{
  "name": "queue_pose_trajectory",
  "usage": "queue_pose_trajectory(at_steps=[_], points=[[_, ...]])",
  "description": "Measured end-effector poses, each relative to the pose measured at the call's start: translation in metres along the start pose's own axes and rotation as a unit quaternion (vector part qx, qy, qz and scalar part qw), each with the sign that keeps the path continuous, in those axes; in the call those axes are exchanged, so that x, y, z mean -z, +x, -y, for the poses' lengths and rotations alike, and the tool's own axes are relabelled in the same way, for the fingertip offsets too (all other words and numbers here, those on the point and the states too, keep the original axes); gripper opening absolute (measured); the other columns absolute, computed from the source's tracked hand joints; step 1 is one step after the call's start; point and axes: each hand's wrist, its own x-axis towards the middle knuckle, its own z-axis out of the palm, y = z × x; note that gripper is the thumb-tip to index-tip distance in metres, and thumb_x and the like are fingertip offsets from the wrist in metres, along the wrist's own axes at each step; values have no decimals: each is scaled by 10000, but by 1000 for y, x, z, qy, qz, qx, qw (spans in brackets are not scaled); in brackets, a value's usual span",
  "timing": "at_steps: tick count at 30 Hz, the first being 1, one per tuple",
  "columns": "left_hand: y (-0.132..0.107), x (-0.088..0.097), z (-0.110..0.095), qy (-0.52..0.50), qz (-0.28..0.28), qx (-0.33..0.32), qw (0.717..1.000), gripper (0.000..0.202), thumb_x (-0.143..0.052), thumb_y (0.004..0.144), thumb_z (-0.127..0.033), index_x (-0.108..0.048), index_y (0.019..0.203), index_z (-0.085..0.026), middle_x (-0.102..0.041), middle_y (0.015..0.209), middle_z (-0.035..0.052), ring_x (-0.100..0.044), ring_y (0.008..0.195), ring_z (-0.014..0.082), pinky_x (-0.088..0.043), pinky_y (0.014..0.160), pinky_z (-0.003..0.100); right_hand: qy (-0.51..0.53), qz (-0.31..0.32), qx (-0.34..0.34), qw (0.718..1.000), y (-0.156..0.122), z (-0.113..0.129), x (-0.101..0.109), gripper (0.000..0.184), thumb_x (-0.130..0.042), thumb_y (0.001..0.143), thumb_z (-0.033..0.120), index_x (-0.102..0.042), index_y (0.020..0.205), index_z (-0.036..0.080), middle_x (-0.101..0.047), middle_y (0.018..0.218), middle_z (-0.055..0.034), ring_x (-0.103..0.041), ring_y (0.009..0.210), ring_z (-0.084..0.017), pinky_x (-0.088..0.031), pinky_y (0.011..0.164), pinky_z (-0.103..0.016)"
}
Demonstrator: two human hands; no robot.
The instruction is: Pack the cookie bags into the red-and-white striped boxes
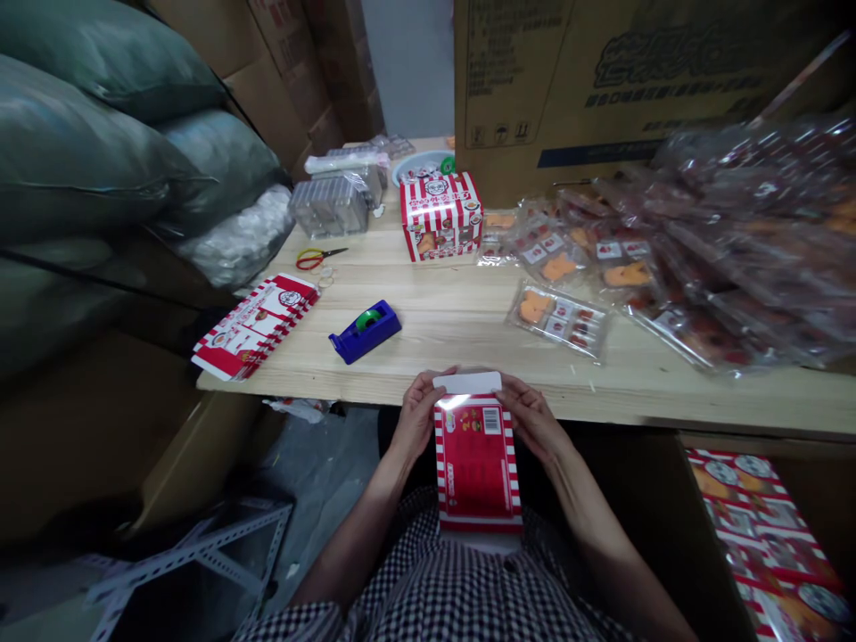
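The left hand (418,412) and right hand (533,412) pinch a red carton (477,464) at either side of its white flap, lower centre of the frame. On the table (441,330), a tape dispenser (366,333) lies left of centre, a striped box (441,217) stands upper centre, and clear packs (722,259) are heaped at right.
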Motion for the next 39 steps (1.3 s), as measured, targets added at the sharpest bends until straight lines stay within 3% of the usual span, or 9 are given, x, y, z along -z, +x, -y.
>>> queue_pose_trajectory(at_steps=[6, 11, 17, 20, 23, 26, 29, 33, 39], points=[[0, 6, -6, 41, 56, 56, 996, 431, -756, 792, -330, -668, 1177, -158, -760, 1033, 95, -717, 824, 185, -529, 766, 281, 47, 33, -29, 998, 3, -4, 6, 500, -823, 736, 411, -682, 1203, 302, -722, 1216, -39, -702, 1057, -255, -567, 892, -396], [-1, 9, -11, 115, 57, 10, 992, 297, -701, 838, -307, -749, 1087, -152, -720, 1195, 128, -687, 1044, 247, -516, 883, 322, -17, -3, 41, 999, -1, -4, 6, 225, -821, 751, 381, -774, 932, 256, -739, 1174, -63, -658, 1148, -271, -532, 956, -410], [-2, 10, -13, 206, 106, -17, 973, 295, -610, 898, -384, -792, 1003, -177, -676, 1286, 134, -589, 1250, 308, -444, 1053, 429, -68, 31, 55, 996, -2, 0, 16, 169, -801, 782, 375, -743, 858, 235, -736, 1167, -75, -663, 1125, -246, -484, 997, -419], [0, 9, -14, 247, 101, -18, 964, 284, -617, 901, -393, -797, 970, -185, -717, 1209, 122, -638, 1180, 290, -455, 1043, 423, -104, 60, 29, 992, -2, 11, 17, 194, -775, 807, 401, -707, 828, 220, -745, 1133, -70, -686, 1051, -228, -505, 944, -399], [7, 8, -19, 263, 126, 4, 957, 287, -695, 852, -360, -768, 1068, -185, -741, 1156, 115, -669, 1120, 267, -471, 1021, 407, -123, 80, 21, 989, 2, 24, 16, 233, -779, 800, 417, -678, 830, 208, -766, 1057, -65, -707, 962, -212, -518, 903, -384], [16, 9, -27, 259, 164, 50, 951, 415, -740, 814, -344, -710, 1195, -185, -735, 1175, 119, -692, 1070, 253, -495, 981, 402, -128, 117, 0, 985, 8, 33, 15, 304, -804, 773, 397, -700, 1000, 223, -756, 1117, -70, -688, 1070, -220, -498, 968, -391], [21, 7, -33, 273, 167, 60, 945, 379, -755, 795, -355, -741, 1127, -171, -762, 1092, 116, -725, 935, 236, -540, 872, 366, -136, 103, -23, 985, 14, 36, 15, 458, -829, 734, 384, -697, 1148, 236, -760, 1110, -77, -712, 1011, -222, -537, 905, -383], [24, 2, -36, 286, 162, 34, 944, 292, -735, 808, -383, -785, 999, -168, -787, 924, 98, -725, 783, 217, -551, 734, 318, -146, 59, -27, 987, 16, 34, 11, 389, -838, 692, 438, -770, 1002, 213, -791, 914, -65, -740, 784, -221, -581, 755, -370], [27, 0, -38, 325, 151, 14, 934, 309, -704, 821, -431, -799, 920, -155, -772, 774, 85, -683, 624, 189, -507, 576, 265, -143, 44, -18, 989, 17, 32, 3, 332, -839, 658, 484, -793, 849, 216, -783, 768, -41, -722, 649, -208, -577, 639, -340]])
